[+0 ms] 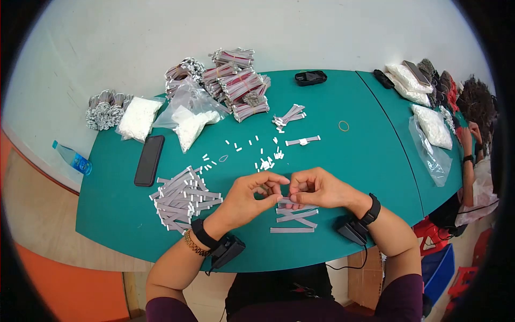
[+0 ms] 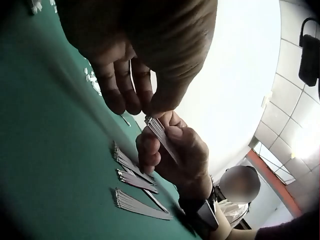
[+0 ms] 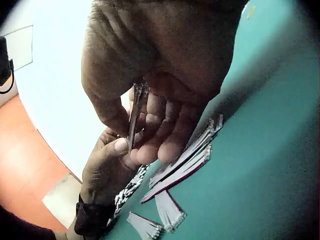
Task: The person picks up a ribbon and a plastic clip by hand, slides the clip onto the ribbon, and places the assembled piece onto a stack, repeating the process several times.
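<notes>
My right hand pinches a thin stack of grey flat ribbon cables between thumb and fingers, with its connector ends facing my left hand. Loosely bent, my left hand has its thumb and fingertips right at those ends, with thumb and forefinger apart in the head view. Under the right hand, several more stacks of ribbon cable lie on the green table, some crossing others. To the left of the left hand spreads a heap of loose grey cables with white ends.
Small white connectors lie scattered beyond my hands, near a small cable bundle and a rubber band. Banded cable bundles, bags of white parts and a phone stand farther off. Another person's arm is at right.
</notes>
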Demonstrator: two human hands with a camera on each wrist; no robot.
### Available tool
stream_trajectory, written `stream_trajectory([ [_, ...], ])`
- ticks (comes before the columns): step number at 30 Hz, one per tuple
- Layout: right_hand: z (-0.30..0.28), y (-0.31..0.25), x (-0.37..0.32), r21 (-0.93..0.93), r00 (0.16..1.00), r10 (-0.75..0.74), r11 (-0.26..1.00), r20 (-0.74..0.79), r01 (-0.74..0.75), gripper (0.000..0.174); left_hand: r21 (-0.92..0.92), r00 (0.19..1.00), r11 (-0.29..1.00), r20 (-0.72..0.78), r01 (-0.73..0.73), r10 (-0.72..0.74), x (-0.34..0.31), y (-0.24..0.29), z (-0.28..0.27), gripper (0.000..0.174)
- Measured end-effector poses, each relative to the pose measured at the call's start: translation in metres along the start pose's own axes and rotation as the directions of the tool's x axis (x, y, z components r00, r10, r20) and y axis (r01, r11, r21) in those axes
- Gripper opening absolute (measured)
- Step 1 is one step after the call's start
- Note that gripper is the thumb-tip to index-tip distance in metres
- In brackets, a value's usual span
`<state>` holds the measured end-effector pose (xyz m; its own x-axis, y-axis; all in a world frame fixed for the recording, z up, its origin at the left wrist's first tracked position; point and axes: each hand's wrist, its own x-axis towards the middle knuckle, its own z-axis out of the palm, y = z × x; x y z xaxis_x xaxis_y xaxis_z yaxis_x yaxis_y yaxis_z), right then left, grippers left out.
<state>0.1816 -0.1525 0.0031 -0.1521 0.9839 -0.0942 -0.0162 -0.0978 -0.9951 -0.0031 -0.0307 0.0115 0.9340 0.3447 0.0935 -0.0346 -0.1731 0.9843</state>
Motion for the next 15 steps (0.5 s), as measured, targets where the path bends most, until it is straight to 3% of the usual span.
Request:
stream_trajectory([
  [5,0.004,0.000,-0.001,-0.107,0.991,-0.104,0.990,-0.080,0.095,0.002,-0.052,1.000,0.998,-0.013,0.026,-0.027,0.001,-0.006,0.000,0.034],
  [8,0.007,-0.006,-0.002,-0.170,0.977,-0.173,0.974,-0.122,0.151,0.002,-0.267,0.997,0.961,0.009,0.075,-0.075,0.000,-0.006,0.003,0.036],
  [11,0.006,-0.004,-0.002,-0.179,0.974,-0.166,0.974,-0.156,0.137,0.003,-0.143,0.998,0.988,0.032,0.067,-0.063,-0.001,0.002,0.005,0.034],
  [15,0.009,-0.008,-0.001,-0.059,0.980,-0.127,0.991,-0.151,0.119,0.006,-0.213,0.997,0.975,-0.031,0.063,-0.071,0.000,-0.007,0.002,0.029],
])
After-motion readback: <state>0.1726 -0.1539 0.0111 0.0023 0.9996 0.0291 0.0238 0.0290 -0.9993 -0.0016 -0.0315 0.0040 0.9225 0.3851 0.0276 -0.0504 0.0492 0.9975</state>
